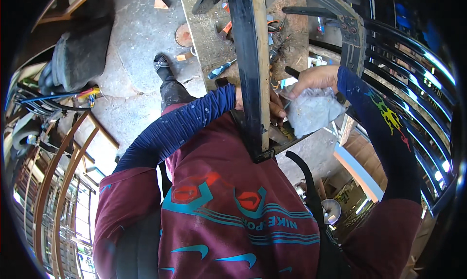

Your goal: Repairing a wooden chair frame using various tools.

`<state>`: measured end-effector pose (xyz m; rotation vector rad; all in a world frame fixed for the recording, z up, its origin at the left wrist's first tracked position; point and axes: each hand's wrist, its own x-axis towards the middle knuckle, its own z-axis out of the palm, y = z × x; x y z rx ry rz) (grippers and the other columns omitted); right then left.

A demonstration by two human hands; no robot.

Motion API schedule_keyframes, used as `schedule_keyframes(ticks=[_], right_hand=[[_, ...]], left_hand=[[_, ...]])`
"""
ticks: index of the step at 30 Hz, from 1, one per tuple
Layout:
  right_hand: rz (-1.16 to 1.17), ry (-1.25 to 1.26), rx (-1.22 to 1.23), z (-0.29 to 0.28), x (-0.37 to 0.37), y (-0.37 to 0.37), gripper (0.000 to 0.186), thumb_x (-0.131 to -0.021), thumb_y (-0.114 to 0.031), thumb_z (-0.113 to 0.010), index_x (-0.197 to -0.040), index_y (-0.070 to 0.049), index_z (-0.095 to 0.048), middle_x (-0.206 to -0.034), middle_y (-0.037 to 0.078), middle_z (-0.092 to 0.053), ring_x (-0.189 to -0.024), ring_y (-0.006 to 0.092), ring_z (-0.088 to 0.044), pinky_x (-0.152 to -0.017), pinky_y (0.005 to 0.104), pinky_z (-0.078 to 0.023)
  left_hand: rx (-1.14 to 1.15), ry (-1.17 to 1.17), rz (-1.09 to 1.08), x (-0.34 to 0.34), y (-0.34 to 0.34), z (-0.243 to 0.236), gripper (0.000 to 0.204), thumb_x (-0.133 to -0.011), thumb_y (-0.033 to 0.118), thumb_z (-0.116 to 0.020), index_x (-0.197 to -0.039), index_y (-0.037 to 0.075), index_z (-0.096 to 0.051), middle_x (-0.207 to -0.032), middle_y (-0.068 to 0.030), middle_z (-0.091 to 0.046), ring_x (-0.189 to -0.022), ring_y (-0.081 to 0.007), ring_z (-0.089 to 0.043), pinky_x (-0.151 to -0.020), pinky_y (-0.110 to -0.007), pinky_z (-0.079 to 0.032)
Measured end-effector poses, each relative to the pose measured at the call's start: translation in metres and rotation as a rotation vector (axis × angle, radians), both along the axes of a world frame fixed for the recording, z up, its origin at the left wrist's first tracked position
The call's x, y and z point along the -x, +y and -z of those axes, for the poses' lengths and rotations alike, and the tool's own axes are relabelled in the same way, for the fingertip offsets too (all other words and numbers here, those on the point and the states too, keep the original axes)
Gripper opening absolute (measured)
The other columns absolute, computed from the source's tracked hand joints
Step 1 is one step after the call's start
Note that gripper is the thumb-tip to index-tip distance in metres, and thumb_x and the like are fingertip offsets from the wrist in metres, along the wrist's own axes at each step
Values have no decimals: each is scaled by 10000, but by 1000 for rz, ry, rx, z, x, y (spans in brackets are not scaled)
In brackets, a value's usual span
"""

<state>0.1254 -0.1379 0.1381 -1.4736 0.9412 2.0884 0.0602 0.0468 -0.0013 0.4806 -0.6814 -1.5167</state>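
A wooden frame [245, 75], black on its face and bare along one edge, stands on end in front of my body. My left hand [276, 105] passes behind its long rail, and curled fingers show on the right side. Most of that hand is hidden by the rail, so what it grips cannot be made out. On the other side, my right hand [314, 78] is closed on a crumpled pale grey rag [314, 113]. The rag hangs beside the rail, close to my left fingertips.
Behind the frame, a dusty workbench [202, 24] bears a blue screwdriver [221, 69], an orange-handled tool [224, 31] and pliers [276, 26]. Dark slatted furniture [413, 75] crowds the right. Curved wooden parts [58, 196] stand at left; a wood offcut [160, 2] lies on the floor.
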Motion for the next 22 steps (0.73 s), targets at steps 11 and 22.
schedule_keyframes(ticks=[11, 22], right_hand=[[-1076, -1350, -618, -12, 32, -4, 321, -695, -16, -642, -1002, -88, -704, -1046, 48, -709, -1067, 242, -617, -837, 390, -495], [-743, -1309, 90, 87, 68, -89, 431, -916, -444, -634, -1029, -31, -680, -926, 241, -683, -910, 373, -682, -808, 505, -511]], left_hand=[[87, 105, 37, -22, -9, 27, 290, -935, 285, -711, -982, -1, -735, -946, -84, -727, -925, -146, -644, -858, -305, -484], [10, 231, 83, -17, -2, 19, 202, -897, 188, -731, -911, -13, -737, -867, -145, -716, -908, -272, -656, -913, -413, -465]])
